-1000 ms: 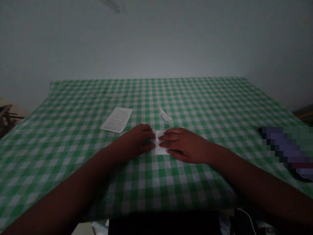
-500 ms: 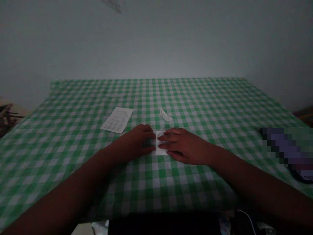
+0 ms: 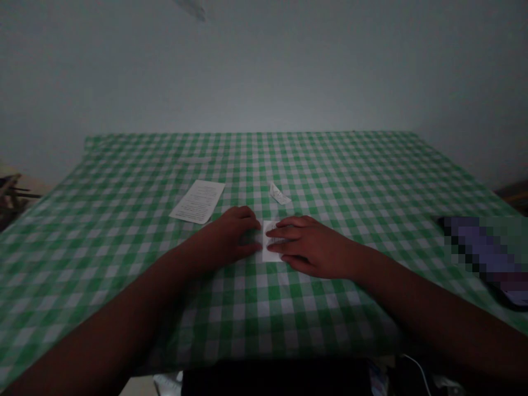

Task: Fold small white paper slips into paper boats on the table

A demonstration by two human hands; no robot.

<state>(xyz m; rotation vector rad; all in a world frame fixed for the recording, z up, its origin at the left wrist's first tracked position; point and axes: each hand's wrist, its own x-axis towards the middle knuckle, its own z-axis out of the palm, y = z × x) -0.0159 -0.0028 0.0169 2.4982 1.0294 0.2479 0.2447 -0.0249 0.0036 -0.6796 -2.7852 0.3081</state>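
Observation:
A small white piece of paper (image 3: 270, 255) with faint print lies on the checked cloth before me. My right hand (image 3: 311, 246) rests over its right part, fingers stretched out and spread, covering much of it. At the paper's left edge is my left hand (image 3: 233, 236), fingers bent and thumb apart from them, with a narrow gap between the fingertips and the edge. Farther off lie a small folded or creased paper scrap (image 3: 279, 194) and, to the left, a larger printed sheet (image 3: 198, 202).
A green and white checked tablecloth (image 3: 330, 165) covers the table, which meets a pale wall (image 3: 264, 66) at the back. At the right lies a dark, partly pixelated flat object (image 3: 487, 253). A faint pale strip (image 3: 196, 160) lies at the back left.
My left hand has drawn back slightly to the left from the paper's edge. My right hand stays on the paper, nearly unmoved.

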